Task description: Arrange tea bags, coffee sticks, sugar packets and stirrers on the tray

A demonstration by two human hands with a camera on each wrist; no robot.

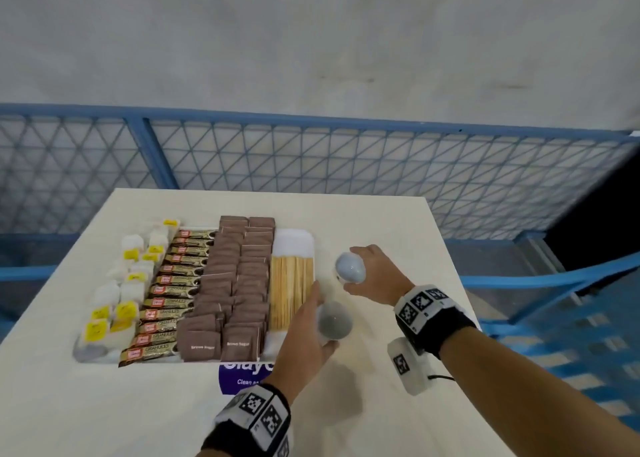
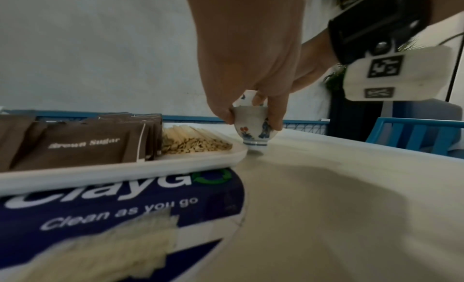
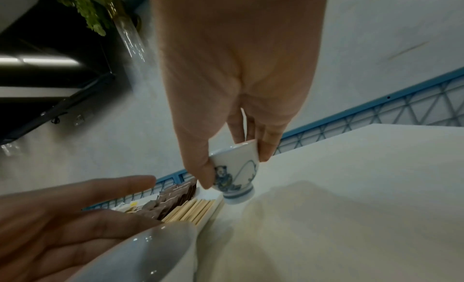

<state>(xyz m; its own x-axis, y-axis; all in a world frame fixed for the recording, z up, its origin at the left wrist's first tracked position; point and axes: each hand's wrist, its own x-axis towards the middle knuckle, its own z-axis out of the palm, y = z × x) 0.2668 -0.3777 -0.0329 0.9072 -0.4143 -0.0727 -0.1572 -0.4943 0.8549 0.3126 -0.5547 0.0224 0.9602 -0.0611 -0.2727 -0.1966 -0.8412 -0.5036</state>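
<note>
A white tray point(image 1: 294, 245) on the table holds rows of tea bags point(image 1: 128, 283), coffee sticks point(image 1: 173, 290), brown sugar packets point(image 1: 235, 283) and wooden stirrers point(image 1: 291, 290). Just right of the tray, my left hand point(image 1: 323, 316) grips a small painted cup point(image 1: 334, 320) between thumb and fingers. In the left wrist view this cup point(image 2: 253, 127) stands upright by the tray's corner. Farther back, my right hand point(image 1: 367, 269) grips a second white cup point(image 1: 349, 268), which appears tilted with a blue figure on it point(image 3: 234, 177).
A purple "ClayGo" sticker point(image 1: 242, 377) lies on the cream table point(image 1: 398, 221), partly under the tray's near edge. A blue mesh railing point(image 1: 311, 159) runs behind the table. Blue furniture point(image 1: 554, 283) stands off the table's right side.
</note>
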